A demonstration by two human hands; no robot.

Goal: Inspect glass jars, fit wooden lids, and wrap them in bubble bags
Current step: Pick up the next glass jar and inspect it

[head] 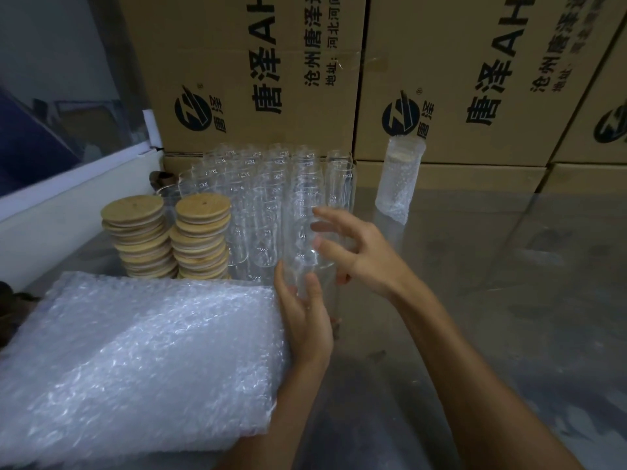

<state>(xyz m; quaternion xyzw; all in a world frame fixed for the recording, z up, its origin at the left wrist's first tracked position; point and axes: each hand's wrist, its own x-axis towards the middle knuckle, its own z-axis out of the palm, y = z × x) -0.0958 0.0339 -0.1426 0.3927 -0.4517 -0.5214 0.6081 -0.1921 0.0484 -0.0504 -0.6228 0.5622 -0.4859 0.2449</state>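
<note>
A clear glass jar [307,232] stands upright between my hands, in front of a cluster of several empty jars [258,198]. My left hand [305,313] grips its lower part, thumb and fingers curled round the glass. My right hand [353,249] is at its right side higher up, fingers spread and bent toward the glass; I cannot tell if they touch it. Two stacks of round wooden lids [169,235] stand left of the jars. A pile of bubble bags [135,361] lies at the near left. One jar wrapped in a bubble bag [397,178] stands at the back right.
Large printed cardboard boxes [441,79] form a wall behind the jars. A white ledge [68,195] runs along the left. The worktop [509,283] is a shiny grey surface that stretches to the right.
</note>
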